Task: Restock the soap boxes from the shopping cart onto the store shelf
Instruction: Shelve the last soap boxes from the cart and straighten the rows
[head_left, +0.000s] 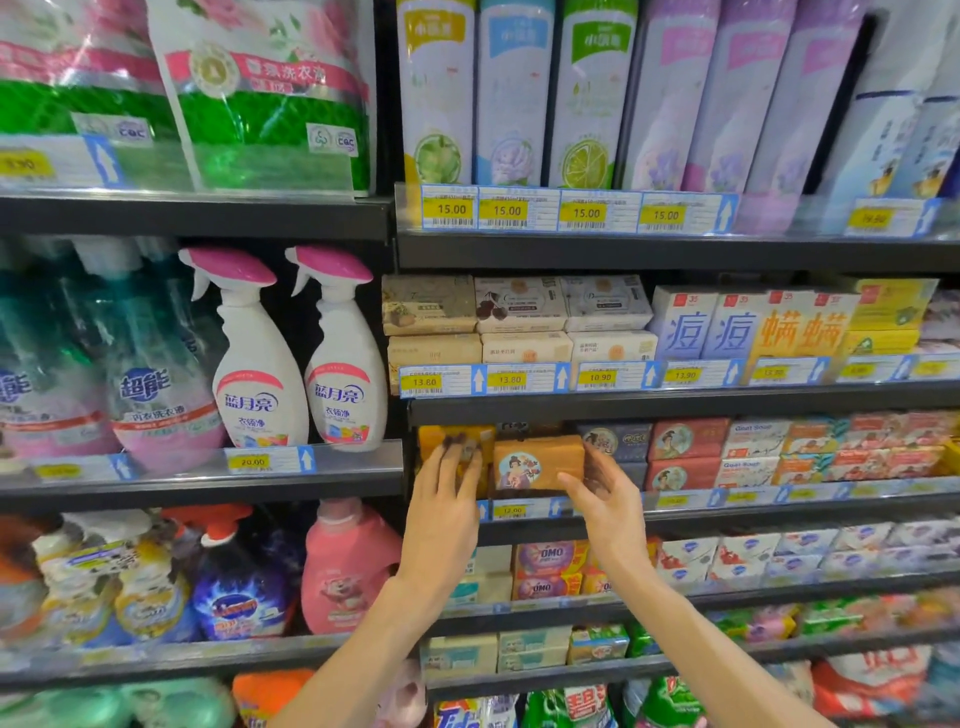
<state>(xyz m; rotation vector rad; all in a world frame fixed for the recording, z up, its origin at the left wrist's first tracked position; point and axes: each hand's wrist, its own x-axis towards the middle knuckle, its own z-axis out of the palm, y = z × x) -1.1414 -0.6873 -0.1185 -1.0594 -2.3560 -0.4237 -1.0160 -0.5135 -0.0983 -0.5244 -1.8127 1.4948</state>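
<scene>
Store shelving fills my whole view — detergents and spray bottles (304, 353) in the left bay, rows of boxed soap in the right one. My right hand (602, 493) is closed on the right end of an orange soap box (537, 462), thumb along its lower front edge, fingers curled around the side. The box sits at the front lip of the soap shelf (727, 512), near that shelf's left end, its printed face turned out and slightly tilted. My left hand (449, 483) lies flat, fingers spread and gripping nothing, pressed against a yellow soap box (441, 439) at the far left corner of the same shelf. To the right are blue boxes (615, 441), then red ones (685, 439). The cart is not in view.

I judge this to be the placing step — the box is at its slot but not yet released. Next I would push it back until it sits square beside the yellow one, let go, and return to the cart for another.
</scene>
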